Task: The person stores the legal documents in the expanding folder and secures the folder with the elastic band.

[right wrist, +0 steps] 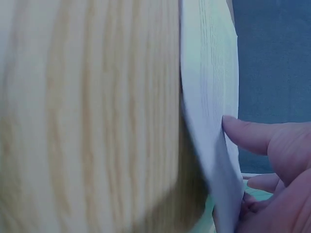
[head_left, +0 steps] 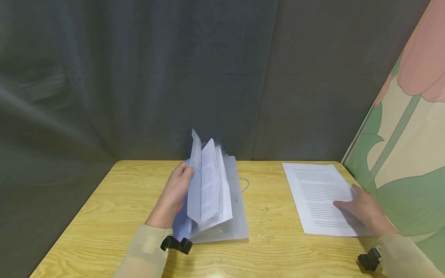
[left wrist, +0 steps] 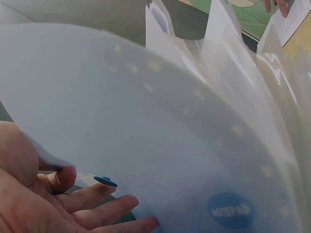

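A translucent bluish document folder [head_left: 240, 200] stands partly fanned out on the table, with printed sheets [head_left: 209, 181] inside its clear pockets. My left hand [head_left: 177, 185] grips the folder's front cover by its left edge and holds it raised. In the left wrist view that cover [left wrist: 121, 121] fills most of the picture, with a blue "NOTEPAD" label and a small blue button near my fingers. At the right, my right hand [head_left: 363, 208] pinches a printed paper [head_left: 320, 197] by its right edge. The right wrist view has the thumb on the paper's [right wrist: 209, 97] face, other fingers at the edge.
The wooden table [head_left: 104, 216] has dark marks [head_left: 265, 224] between folder and paper. An elastic loop [head_left: 245, 184] sticks out from the folder's right side. A dark curtain [head_left: 194, 77] hangs behind, and a flower-patterned wall [head_left: 413, 154] borders the right edge.
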### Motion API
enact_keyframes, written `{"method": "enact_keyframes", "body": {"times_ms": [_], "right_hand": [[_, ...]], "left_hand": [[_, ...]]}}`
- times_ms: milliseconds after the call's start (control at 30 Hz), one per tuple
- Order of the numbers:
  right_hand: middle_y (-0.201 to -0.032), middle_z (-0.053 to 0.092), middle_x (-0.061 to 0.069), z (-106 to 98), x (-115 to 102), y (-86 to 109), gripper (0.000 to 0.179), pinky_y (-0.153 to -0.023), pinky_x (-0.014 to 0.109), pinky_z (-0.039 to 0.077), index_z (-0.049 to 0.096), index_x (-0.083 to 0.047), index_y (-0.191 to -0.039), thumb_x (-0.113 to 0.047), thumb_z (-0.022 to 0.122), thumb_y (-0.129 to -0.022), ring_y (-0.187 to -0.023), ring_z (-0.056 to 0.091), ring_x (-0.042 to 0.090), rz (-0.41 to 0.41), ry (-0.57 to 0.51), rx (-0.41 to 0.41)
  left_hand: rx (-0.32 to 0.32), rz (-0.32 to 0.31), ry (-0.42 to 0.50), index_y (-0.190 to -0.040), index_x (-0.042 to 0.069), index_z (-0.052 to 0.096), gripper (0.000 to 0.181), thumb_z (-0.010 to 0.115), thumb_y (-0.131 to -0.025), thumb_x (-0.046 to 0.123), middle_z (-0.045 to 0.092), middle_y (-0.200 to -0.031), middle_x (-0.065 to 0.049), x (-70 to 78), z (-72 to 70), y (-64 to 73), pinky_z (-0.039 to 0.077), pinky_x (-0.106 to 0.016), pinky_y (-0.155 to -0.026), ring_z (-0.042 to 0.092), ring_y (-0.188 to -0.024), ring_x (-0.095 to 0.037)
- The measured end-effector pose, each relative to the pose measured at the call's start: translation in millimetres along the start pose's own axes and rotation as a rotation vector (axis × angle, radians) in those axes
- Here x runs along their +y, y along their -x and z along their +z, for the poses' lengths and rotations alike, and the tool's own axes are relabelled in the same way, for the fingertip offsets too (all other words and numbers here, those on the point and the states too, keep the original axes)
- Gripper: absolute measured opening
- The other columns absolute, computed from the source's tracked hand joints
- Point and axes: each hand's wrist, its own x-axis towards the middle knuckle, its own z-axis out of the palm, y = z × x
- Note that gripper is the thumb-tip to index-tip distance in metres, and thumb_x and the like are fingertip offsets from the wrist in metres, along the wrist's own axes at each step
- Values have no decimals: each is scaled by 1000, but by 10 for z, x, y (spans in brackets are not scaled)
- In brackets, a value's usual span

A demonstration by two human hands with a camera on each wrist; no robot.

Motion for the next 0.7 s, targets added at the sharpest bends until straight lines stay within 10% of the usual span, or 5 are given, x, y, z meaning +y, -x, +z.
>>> {"method": "enact_keyframes", "body": {"times_ms": [567,700], "right_hand": [[-162,18,52,-47,-309,142,100,-113,82,27,8,9,-170,-45,66,-109,-145,23,75,-110,-154,-13],[-160,25,52,-55,-410,190,98,-106,76,39,7,5,-172,-44,65,-110,-135,46,67,-147,-177,23]], "left_hand": [[8,-1,-13,-97,7,46,17,43,-110,19,42,-103,-11,-17,6,-10,33,-44,-86,46,-109,-31],[7,2,-9,-98,7,46,16,44,-109,18,42,-102,-11,-15,7,-6,33,-43,-84,46,-106,-31]]}}
